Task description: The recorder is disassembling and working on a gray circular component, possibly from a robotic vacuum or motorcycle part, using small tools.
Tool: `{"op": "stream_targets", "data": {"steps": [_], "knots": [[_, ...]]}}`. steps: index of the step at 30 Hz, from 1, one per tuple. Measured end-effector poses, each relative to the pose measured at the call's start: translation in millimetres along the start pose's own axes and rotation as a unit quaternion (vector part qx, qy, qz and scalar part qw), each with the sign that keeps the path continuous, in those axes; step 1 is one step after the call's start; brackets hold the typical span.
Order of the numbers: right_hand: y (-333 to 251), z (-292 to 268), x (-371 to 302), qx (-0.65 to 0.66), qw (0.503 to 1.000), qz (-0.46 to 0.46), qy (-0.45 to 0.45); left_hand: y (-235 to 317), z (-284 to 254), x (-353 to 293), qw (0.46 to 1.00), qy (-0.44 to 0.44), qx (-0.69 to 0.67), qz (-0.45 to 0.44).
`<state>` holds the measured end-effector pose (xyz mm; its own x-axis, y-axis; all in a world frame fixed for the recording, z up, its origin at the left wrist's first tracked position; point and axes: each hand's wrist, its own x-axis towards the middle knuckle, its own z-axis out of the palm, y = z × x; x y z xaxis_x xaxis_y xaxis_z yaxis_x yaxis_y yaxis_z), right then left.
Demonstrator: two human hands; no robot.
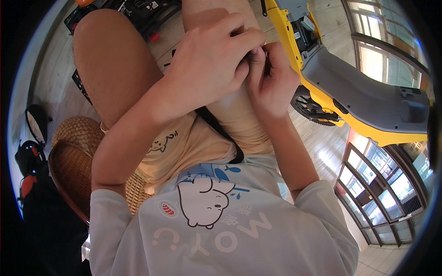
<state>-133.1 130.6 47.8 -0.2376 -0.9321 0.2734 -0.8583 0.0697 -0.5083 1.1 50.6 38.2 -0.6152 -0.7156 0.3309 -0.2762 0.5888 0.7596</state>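
My left hand (207,60) and my right hand (276,83) meet above my right thigh, fingertips touching. The thumb and fingers of my left hand are pinched together. My right hand is curled too, its thumb pressed close to the left fingertips. A small dark bit shows between the fingers, too little of it to name; the fingers hide the rest. Below the hands a black strap (221,129) runs across the lap of my pale orange shorts (172,142).
At right stands a yellow and grey scooter (363,87) with a black wheel (313,108). I sit on a woven wicker chair (76,133). A round-edged mirror (37,124) is at far left. Dark parts (147,16) lie on the floor beyond my knees. Framed glass doors (377,193) are at right.
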Motion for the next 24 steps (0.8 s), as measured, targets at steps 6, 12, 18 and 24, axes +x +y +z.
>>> {"op": "stream_targets", "data": {"steps": [6, 12, 18, 24], "knots": [[0, 1, -6, 0.035, 0.999, 0.010, 0.037, -2, 1, -1, 0.999, 0.033, -0.032, -0.020], [-7, -20, -6, 0.021, 1.000, 0.001, -0.023, 3, -9, 4, 0.999, 0.005, -0.030, -0.010], [2, -47, 4, -0.051, 0.991, -0.083, -0.090, 5, -12, 7, 1.000, -0.001, -0.010, 0.003], [-3, -51, 13, -0.113, 0.973, -0.121, -0.157, 0, -13, 5, 0.999, -0.014, -0.026, 0.035]]}}
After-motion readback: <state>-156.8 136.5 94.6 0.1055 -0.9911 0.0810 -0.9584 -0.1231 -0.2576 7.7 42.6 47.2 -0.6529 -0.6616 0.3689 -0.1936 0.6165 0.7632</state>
